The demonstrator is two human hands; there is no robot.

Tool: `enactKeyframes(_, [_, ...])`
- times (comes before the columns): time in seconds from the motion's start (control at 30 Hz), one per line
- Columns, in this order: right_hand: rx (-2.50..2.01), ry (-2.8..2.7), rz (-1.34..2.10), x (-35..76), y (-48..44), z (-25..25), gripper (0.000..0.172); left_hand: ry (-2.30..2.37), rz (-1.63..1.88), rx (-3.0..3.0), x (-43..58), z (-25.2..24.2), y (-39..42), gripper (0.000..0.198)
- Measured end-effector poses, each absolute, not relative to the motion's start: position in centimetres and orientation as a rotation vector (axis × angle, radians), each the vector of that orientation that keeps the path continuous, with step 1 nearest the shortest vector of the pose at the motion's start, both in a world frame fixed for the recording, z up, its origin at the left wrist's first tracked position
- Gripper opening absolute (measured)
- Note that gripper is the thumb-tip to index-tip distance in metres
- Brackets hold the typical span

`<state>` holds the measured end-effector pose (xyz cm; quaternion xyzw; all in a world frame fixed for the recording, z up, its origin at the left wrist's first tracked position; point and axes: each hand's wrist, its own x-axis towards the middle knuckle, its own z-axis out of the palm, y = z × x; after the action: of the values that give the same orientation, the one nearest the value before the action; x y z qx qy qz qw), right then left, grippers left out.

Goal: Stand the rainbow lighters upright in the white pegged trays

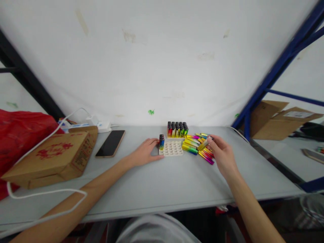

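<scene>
In hand [224, 153], one lighter [203, 144]; trays [174, 155], two

The one view looks out from the person's head at the near side of the desk [157, 182], facing forward and down toward the wall [162, 60]. It is wide, reaching from a red bag [27, 123] on the left to a blue metal frame [275, 72] on the right, with the lap [157, 231] at the bottom. The left hand [145, 152] and right hand [224, 156] show small, either side of the middle.
</scene>
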<state>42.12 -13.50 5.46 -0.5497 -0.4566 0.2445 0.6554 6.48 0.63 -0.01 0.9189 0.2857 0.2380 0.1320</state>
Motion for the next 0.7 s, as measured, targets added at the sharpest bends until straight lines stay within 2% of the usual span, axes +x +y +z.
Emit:
enactKeyframes(0.23, [-0.944,-1.112,0.922,35.2,-7.8,9.2,0.062,0.813,0.718,2.663,6.6,-0.1,0.7,0.074])
enactKeyframes(0.43, [-1.036,-1.254,1.154,32.4,-7.3,6.5,0.064,0.803,0.713,2.675,6.7,-0.1,0.6,0.075])
enactKeyframes(0.57, [-1.052,-1.330,1.143,32.1,-7.4,5.2,0.063,0.800,0.716,2.677,6.7,-0.2,0.7,0.076])
enactKeyframes(0.7, [-1.059,-1.301,1.157,31.8,-7.3,5.1,0.072,0.806,0.712,2.686,6.7,-0.3,0.7,0.077])
